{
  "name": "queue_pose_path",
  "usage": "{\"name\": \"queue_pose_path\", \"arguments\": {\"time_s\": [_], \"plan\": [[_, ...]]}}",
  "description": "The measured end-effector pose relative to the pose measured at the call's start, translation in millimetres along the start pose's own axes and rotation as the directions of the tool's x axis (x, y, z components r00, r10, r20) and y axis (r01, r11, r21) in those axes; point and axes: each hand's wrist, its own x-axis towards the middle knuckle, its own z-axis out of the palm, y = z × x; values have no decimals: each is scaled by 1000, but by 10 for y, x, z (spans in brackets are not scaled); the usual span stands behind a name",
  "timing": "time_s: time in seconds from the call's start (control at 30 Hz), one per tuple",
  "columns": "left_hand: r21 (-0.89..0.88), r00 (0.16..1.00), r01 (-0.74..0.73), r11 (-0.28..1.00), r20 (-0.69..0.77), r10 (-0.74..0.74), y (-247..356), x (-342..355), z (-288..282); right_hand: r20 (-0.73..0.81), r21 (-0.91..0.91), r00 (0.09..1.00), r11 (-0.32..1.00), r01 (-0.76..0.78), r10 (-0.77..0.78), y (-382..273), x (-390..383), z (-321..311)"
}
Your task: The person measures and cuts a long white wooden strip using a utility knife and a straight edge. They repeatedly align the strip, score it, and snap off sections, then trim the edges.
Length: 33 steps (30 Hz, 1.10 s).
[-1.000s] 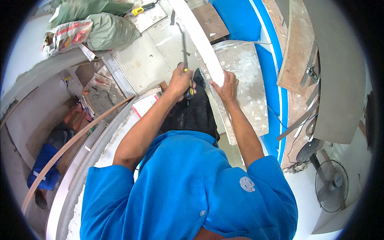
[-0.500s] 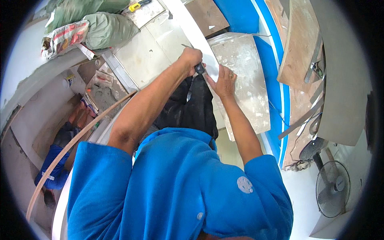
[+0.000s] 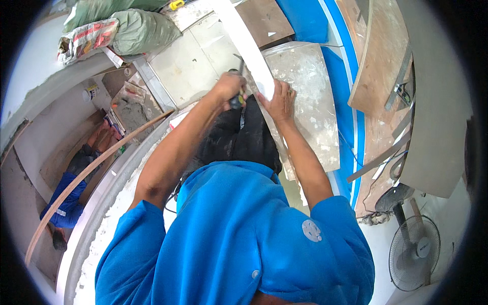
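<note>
We see the left hand (image 3: pixel 230 89) wrapped around the black-and-yellow handle of a narrow-bladed handsaw (image 3: pixel 236 102), its blade pointing away from the body just beside the left edge of a long white strip (image 3: pixel 249 51); we cannot tell whether the 2 touch. To that hand's right, the right hand (image 3: pixel 279 104) lies at the strip's near end, thumb by the left edge and fingers to the right; we cannot tell whether it grips or only presses. To the right of the right hand we see a paint-spattered board (image 3: pixel 310 96), then a blue panel (image 3: pixel 342 91); ahead of that hand lies a brown board (image 3: pixel 262 20). Ahead and left of the left hand, past pale floor tiles (image 3: pixel 178 66), sits a green sack (image 3: pixel 147 33). Far right of both hands, nearer the body, is a fan (image 3: pixel 414 252).
</note>
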Motion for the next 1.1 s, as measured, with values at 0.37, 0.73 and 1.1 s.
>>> {"name": "queue_pose_path", "arguments": {"time_s": [0.37,0.73,1.1], "plan": [[-262,987,-62,963,125,97,179,-734,-208,-162,-140,985,989,39,-61,-98,170,-173],[51,994,-108,993,-9,108,248,337,144,-201,-213,976,976,42,-86,80,137,84],[140,998,-53,989,26,50,331,-199,40,-217,-201,974,979,24,-68,73,121,105]]}}
